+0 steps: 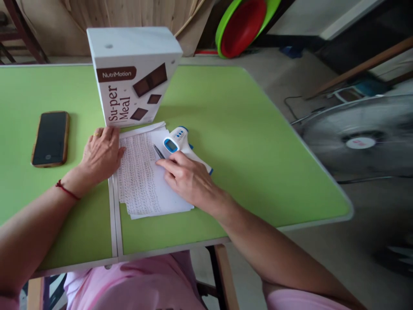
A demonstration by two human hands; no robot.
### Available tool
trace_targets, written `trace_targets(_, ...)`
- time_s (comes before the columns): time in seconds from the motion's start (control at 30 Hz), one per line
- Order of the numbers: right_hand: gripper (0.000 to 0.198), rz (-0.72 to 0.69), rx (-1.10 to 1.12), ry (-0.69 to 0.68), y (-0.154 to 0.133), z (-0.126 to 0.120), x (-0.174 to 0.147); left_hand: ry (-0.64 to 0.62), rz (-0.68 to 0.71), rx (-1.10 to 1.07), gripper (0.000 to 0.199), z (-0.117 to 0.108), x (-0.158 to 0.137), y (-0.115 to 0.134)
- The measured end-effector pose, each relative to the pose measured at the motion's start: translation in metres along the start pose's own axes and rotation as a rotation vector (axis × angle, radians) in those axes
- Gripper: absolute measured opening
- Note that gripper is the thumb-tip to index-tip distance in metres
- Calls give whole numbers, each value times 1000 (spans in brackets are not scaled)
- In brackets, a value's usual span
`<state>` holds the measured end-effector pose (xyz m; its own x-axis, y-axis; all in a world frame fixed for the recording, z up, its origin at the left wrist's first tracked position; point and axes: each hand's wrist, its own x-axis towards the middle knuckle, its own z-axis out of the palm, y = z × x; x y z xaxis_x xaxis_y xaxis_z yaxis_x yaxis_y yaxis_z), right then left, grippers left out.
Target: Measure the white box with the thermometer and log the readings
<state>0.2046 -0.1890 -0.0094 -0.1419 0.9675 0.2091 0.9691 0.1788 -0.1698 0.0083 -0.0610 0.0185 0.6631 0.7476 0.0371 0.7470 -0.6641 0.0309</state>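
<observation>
Handwritten sheets of paper [138, 181] lie on the green table, their left part filled with rows of writing and their right part blank. My right hand [190, 178] rests on the blank part, closed around a dark pen [158, 151] whose end sticks out past the fingers. My left hand [102, 150] lies at the upper left edge of the sheets, thumb apart from the fingers, close to the foot of a white box. Just beyond my right hand is a white and blue handheld thermometer [178, 137], its grip partly hidden by that hand.
The tall white NutriMotion box [135, 51] stands behind the sheets. A phone [50, 138] in a brown case lies at the left of the table [251, 142]. Right of the table is a fan [358, 140]; green and red basins [243, 28] are beyond the far edge.
</observation>
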Motion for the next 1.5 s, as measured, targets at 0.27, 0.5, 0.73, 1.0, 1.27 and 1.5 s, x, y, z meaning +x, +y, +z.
trace_targets(0.27,28,52,0,-13,-4,-3,2,118,-67,-490,53,14,9,-11)
trace_targets(0.5,28,68,5,-14,-4,-4,3,110,-197,-990,50,5,15,-19)
trace_targets(0.73,30,77,8,-15,-3,-6,3,149,-204,-967,18,7,11,-5)
trace_targets(1.0,27,103,31,20,-3,-3,3,-14,-206,-1165,22,5,9,-1)
trace_targets(1.27,28,127,24,58,0,-5,3,-72,-254,-1466,19,11,8,7)
trace_targets(1.5,28,55,128,62,-1,-2,3,-198,-206,-905,42,-7,11,-4)
